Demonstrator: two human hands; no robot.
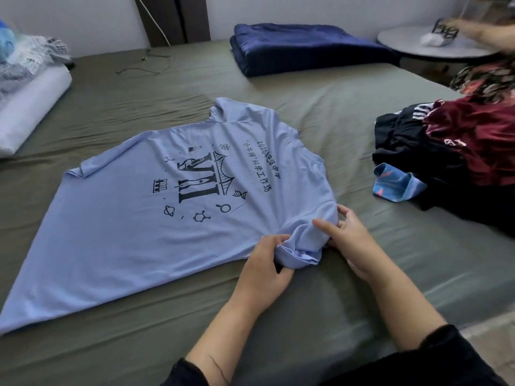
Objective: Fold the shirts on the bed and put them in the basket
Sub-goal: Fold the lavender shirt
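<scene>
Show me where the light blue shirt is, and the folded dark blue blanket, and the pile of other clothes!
light blue shirt point(133, 232): head view, on its plain lower body.
folded dark blue blanket point(303, 48): head view, on its top face.
pile of other clothes point(473, 143): head view, on the dark red garment on top.

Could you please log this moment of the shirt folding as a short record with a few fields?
surface: bed with grey-green sheet
shirt in work: light blue T-shirt, spread flat, print side up
left hand: grips the bunched near sleeve
right hand: fingers on the same sleeve
waiting: dark pile of clothes on the right
also on bed: folded navy blanket
basket: not in view
</scene>
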